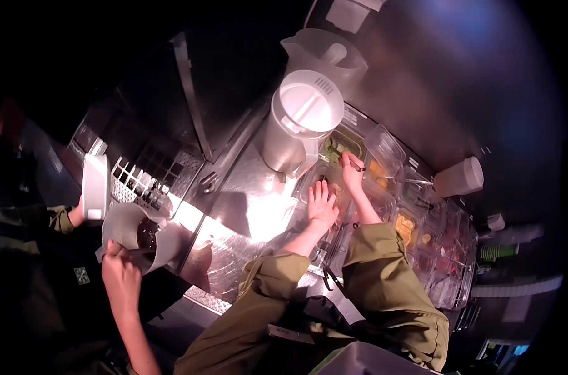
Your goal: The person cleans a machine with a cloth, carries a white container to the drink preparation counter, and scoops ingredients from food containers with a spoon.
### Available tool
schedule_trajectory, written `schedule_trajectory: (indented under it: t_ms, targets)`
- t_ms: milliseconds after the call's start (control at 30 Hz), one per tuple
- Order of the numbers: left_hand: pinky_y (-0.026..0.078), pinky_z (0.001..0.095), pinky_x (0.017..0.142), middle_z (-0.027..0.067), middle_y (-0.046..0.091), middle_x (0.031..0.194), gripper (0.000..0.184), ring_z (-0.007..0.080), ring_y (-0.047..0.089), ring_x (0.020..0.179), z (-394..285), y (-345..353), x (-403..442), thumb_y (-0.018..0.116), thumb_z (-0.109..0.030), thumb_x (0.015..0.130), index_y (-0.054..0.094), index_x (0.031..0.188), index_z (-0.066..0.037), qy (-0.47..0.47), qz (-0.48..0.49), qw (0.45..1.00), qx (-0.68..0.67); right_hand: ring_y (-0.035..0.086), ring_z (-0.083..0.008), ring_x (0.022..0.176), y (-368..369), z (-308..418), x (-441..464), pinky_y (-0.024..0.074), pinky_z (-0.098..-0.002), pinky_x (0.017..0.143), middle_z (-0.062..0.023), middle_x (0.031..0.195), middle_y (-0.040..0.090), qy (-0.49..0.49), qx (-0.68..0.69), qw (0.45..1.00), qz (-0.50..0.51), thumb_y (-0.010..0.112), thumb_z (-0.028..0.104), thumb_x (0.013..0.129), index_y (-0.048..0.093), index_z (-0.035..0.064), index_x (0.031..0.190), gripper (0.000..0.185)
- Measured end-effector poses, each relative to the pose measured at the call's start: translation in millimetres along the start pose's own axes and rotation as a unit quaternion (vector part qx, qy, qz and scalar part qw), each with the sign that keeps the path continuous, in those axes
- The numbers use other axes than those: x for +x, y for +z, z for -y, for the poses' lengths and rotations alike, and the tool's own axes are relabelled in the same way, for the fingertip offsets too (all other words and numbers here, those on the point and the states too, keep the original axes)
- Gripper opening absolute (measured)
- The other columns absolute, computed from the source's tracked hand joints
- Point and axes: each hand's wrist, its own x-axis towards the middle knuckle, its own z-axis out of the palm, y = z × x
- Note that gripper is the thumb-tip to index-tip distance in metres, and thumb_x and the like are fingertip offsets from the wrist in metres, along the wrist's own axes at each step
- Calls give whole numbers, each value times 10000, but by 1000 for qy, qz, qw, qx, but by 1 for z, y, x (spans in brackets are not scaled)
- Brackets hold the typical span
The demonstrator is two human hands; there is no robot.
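My right hand (351, 170) is closed on a thin dark-handled utensil (357, 165) above a clear container of green food (343, 147). What kind of utensil it is cannot be made out. With fingers spread, my left hand (323, 203) lies over a clear container (321, 178) just beside it, palm down. An open clear lid (384, 145) tilts up to the right of the green food. Close by on the left stands a tall lidded pitcher (290, 140).
At left, another person's hand (120, 269) holds a pitcher of dark liquid (145, 236); a white lid (96, 187) is raised beside it. A second pitcher (324, 53) stands behind the lidded one. Containers of yellow food (405, 228) and a white cup (460, 177) are at right.
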Motion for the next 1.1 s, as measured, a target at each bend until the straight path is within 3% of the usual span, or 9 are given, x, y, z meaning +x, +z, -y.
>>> schedule_trajectory:
  t_ms: [167,333,433,533,633,733,833,1033,1100]
  targets:
    - [15,504,1032,143,119,1411,589,306,56,1308,-2,1,3,355,-431,827,243,1343,-170,-1,-15,1000,4,602,-119,739,-65,39,-2,462,-258,668,-95,800,639,27,67,986,152,512,171,847,603,-14,942,227]
    - [19,503,1031,150,111,1412,588,305,55,1309,-3,0,2,339,-422,832,228,1349,-165,2,-5,1000,14,589,-330,775,-87,49,12,469,-346,703,-151,892,611,-219,-206,921,249,521,78,784,606,12,913,168]
    - [24,497,1030,167,96,1411,594,305,50,1311,0,-3,4,338,-425,832,231,1348,-151,1,1,1000,15,576,-353,771,-79,33,27,458,-390,701,-160,831,613,-229,-358,829,365,501,79,770,611,9,870,164]
    - [29,509,1026,174,98,1409,592,307,51,1310,-4,0,3,338,-422,832,230,1348,-150,-3,-13,1000,16,569,-368,736,-66,50,15,457,-412,666,-202,753,595,-179,-283,911,240,481,89,751,600,-14,810,169]
    - [28,507,1027,176,96,1409,589,306,52,1311,-4,1,3,336,-420,834,230,1348,-152,-5,-9,1000,13,617,-230,616,-41,51,40,466,-349,552,-153,656,607,-42,-264,956,118,497,106,750,572,-57,765,180]
    - [22,504,1028,172,86,1412,590,307,44,1312,-2,-5,3,332,-417,836,219,1352,-154,-6,9,1000,12,617,-204,588,-37,67,56,470,-307,513,-144,658,611,132,-61,989,24,488,82,766,567,-76,753,177]
    - [19,503,1028,170,83,1413,590,306,41,1313,-5,-4,2,327,-416,836,215,1354,-156,-2,19,1000,12,618,-176,616,-37,56,58,472,-245,537,-127,701,619,209,235,949,-31,485,82,804,562,-88,757,193]
    - [30,511,1026,158,99,1413,582,307,62,1309,-5,-1,1,321,-410,840,212,1352,-159,-5,10,999,30,611,-134,705,-57,46,14,480,-244,620,-83,770,630,-59,52,992,101,533,143,835,588,-53,895,212]
    - [34,499,1029,171,97,1410,588,303,71,1308,-5,-5,1,328,-412,835,225,1348,-143,1,1,1000,27,622,-218,775,-56,17,11,481,-301,671,-140,794,627,-122,-64,980,146,525,136,829,588,-25,926,199]
